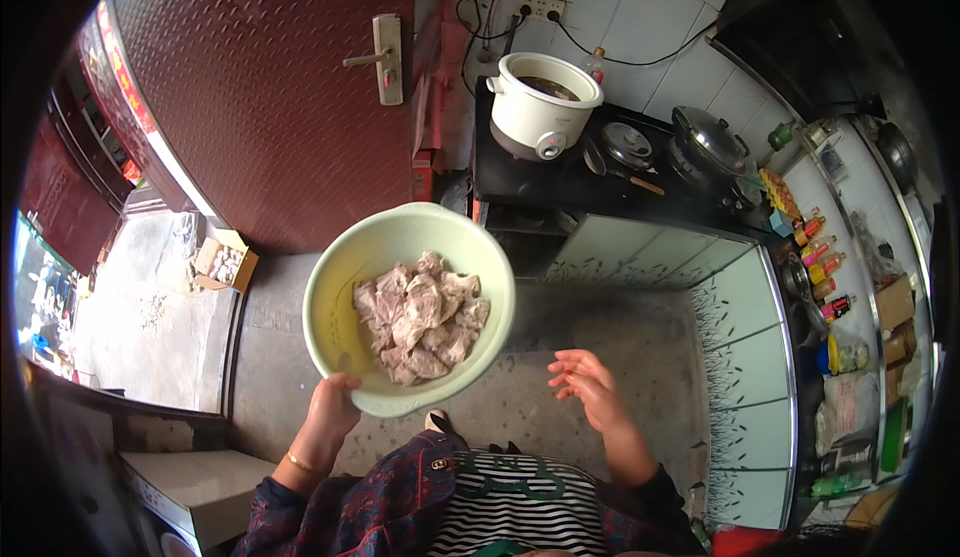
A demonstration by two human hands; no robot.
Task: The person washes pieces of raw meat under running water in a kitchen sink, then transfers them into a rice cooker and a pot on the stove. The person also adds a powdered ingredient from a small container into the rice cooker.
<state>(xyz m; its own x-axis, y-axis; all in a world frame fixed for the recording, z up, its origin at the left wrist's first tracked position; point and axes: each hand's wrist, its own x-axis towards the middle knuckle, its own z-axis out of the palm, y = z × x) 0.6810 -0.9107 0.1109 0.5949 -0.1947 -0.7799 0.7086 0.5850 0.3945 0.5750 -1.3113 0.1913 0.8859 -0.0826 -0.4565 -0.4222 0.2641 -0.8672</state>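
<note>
My left hand [335, 411] grips the near left rim of a pale green plastic bowl [330, 279]. Pieces of meat [420, 317], pale and pinkish grey, are heaped in the bowl, which hangs over the floor in front of me. To the right of the bowl, my right hand [589, 388] is in the air with its fingers apart and holds nothing. Beyond the bowl, a white electric slow cooker [536, 122] stands uncovered on the black counter [517, 174], with dark liquid inside. A glass lid [628, 143] and a ladle [630, 176] lie beside it.
A lidded metal pot [705, 144] sits at the counter's right. Sauce bottles [817, 249] and jars line the right-hand counter above glass-fronted cabinets [750, 384]. A dark red door [270, 92] stands at the left, near a cardboard box [227, 261]. A white washing machine [195, 489] is at lower left.
</note>
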